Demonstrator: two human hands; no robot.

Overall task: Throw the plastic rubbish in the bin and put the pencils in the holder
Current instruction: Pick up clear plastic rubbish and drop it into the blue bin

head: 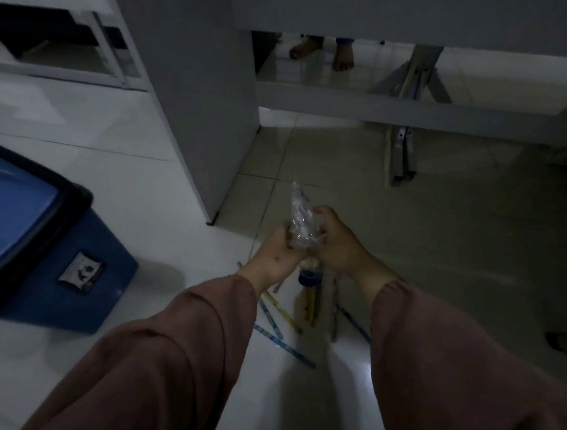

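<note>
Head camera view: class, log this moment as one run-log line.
step: gather plastic | left hand and right hand: both grip clear plastic wrapper | pencils: lying on floor | blue bin: at left, lid shut

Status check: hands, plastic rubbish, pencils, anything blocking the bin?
Left hand and right hand both gripping crumpled clear plastic wrapper. Coloured pencils scattered on floor. Blue bin at left, lid shut.

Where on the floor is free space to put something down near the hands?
The white tiles between the blue bin and the left hand are bare, and so is the darker floor right of the right hand, toward the folded table legs. Below both hands it is crowded with scattered pencils.
</note>
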